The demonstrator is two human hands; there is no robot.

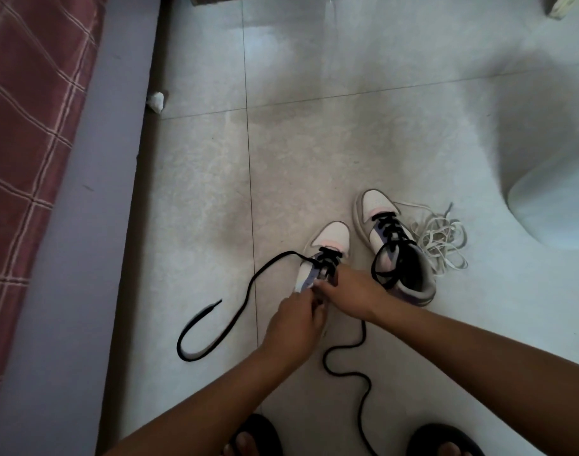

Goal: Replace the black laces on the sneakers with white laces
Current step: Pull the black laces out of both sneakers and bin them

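Observation:
Two white sneakers with pink and purple trim stand on the tiled floor. The left sneaker point(331, 240) has its black lace point(248, 291) mostly pulled out; only the rows near the toe stay threaded, and both loose ends trail over the floor. My left hand point(294, 319) grips the side of that sneaker near its opening. My right hand point(354, 289) has its fingers curled at the eyelets, pinching the black lace. The right sneaker point(393, 245) is still laced in black. A tangle of white laces point(443, 240) lies just right of it.
A bed with a red checked cover point(28, 126) and a grey side panel runs down the left. A crumpled white scrap point(156, 101) lies by the bed. A pale rounded object point(558, 205) sits at the right. My sandalled feet point(258, 439) are at the bottom edge.

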